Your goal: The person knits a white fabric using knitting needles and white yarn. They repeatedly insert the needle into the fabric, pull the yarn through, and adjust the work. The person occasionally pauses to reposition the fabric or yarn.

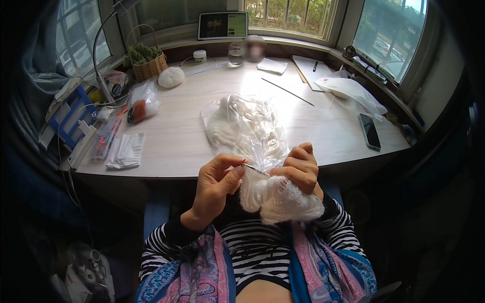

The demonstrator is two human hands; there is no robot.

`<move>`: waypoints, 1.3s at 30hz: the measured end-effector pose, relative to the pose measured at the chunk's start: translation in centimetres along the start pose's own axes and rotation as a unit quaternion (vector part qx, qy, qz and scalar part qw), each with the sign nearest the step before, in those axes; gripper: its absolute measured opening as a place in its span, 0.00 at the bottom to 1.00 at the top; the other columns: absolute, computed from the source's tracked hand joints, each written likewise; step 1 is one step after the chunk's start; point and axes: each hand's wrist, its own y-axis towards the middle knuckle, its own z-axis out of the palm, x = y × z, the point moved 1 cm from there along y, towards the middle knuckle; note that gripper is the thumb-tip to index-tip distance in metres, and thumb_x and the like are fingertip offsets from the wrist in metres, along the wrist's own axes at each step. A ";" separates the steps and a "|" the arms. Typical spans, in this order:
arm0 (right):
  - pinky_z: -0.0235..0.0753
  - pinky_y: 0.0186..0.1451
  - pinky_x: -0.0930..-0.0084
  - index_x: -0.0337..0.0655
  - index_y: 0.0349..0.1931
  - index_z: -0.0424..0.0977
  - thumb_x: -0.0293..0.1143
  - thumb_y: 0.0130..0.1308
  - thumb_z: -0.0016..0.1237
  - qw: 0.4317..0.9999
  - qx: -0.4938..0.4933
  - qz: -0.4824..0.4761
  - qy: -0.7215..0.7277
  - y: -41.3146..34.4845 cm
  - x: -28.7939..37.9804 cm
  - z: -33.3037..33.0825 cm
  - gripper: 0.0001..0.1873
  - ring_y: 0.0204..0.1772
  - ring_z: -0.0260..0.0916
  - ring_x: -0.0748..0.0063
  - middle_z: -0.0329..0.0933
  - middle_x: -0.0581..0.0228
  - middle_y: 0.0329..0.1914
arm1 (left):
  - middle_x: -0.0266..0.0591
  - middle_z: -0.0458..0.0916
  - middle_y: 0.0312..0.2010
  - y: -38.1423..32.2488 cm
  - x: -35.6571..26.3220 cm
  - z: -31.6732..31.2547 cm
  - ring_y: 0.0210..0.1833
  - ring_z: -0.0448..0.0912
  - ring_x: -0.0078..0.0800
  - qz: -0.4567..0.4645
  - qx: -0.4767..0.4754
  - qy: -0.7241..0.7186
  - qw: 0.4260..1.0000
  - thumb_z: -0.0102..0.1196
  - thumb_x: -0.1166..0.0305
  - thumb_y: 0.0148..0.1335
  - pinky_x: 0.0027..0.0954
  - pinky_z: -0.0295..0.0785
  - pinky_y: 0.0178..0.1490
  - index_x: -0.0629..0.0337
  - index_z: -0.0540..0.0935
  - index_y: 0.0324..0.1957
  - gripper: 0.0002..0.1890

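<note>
My left hand [221, 183] pinches the tip of a thin needle [255, 169] between thumb and forefinger. The needle slants down to the right towards my right hand [299, 168], whose fingers are curled round its other part and the white knitted piece [293, 202]. The fuzzy knitting hangs below both hands, over the lap. Just beyond the hands, a clear plastic bag [261, 128] holding white yarn lies on the table, reaching its near edge. How the stitches sit under the right fingers is hidden.
A long needle [288, 92] lies behind the bag. At right are a phone [369, 131] and a plastic pouch [352, 92]. At left stand a wicker basket [150, 68], a yarn ball [171, 77], a bagged red item [144, 104] and a lamp [101, 81]. A glass [235, 57] stands at the back.
</note>
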 end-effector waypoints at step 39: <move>0.54 0.39 0.77 0.44 0.24 0.74 0.37 0.37 0.54 0.998 -0.022 0.045 0.038 -0.1 0.4 0.3 0.12 0.28 0.61 0.73 0.67 0.72 0.23 | 0.30 0.72 0.21 0.0 0.3 0.1 0.16 0.58 0.13 0.051 -0.016 0.024 0.998 0.51 0.75 0.60 0.17 0.51 0.19 0.63 0.76 0.40 0.07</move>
